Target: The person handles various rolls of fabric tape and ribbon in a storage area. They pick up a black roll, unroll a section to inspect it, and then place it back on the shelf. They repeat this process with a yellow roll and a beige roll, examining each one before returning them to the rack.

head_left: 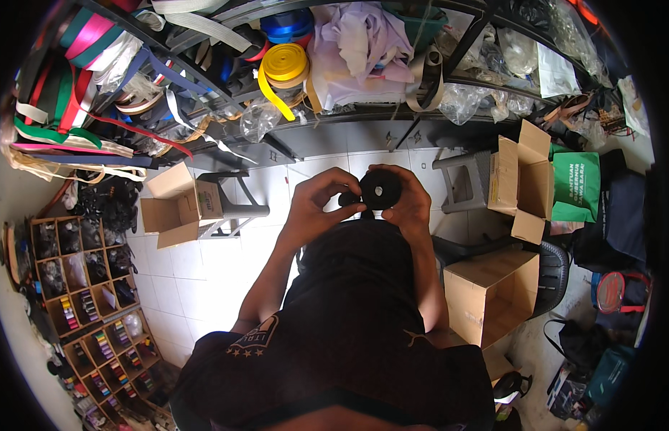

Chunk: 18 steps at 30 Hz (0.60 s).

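In front of my lap, my right hand [415,200] is closed round the outer edge of a black roll [383,179], which looks like wound tape or strap. A pale spot shows at the roll's centre. My left hand [319,204] is beside it on the left, thumb and fingers curved together in a pinch. Between those fingers is a small dark rounded piece [347,199], close against the roll. Whether it is joined to the roll I cannot tell. Both hands are raised above the tiled floor.
Ahead, a shelf holds a yellow strap roll [285,63] and lilac cloth [360,43]. An open carton [180,208] rests on a stool at left. On the right are a grey stool [464,183], more cartons [492,291] and a green bag [575,183]. A wooden thread rack [76,287] stands far left.
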{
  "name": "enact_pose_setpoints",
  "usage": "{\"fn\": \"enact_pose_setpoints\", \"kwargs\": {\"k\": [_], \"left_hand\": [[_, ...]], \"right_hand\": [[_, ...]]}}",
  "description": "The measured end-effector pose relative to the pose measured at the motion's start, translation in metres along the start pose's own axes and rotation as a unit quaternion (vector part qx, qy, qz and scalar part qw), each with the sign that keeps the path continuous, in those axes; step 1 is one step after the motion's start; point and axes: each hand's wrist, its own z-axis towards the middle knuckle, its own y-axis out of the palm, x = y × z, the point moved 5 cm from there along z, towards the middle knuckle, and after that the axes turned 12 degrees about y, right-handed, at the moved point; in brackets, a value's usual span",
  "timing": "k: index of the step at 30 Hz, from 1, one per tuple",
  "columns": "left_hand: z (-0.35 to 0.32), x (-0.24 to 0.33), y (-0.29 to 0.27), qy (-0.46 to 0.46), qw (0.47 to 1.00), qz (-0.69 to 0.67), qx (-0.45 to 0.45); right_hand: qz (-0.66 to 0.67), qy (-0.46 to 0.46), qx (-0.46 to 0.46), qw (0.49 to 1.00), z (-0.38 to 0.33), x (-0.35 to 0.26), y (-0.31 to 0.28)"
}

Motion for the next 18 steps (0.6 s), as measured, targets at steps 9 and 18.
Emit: {"fn": "enact_pose_setpoints", "kwargs": {"k": [9, 18], "left_hand": [[0.001, 0.003, 0.002, 0.024, 0.999, 0.034, -0.002], [0.009, 0.001, -0.002, -0.021, 0.998, -0.011, -0.064]], "right_hand": [[-0.143, -0.035, 0.009, 0.989, -0.004, -0.011, 0.007], [-0.028, -0.010, -0.015, 0.999, -0.002, -0.015, 0.009]]}}
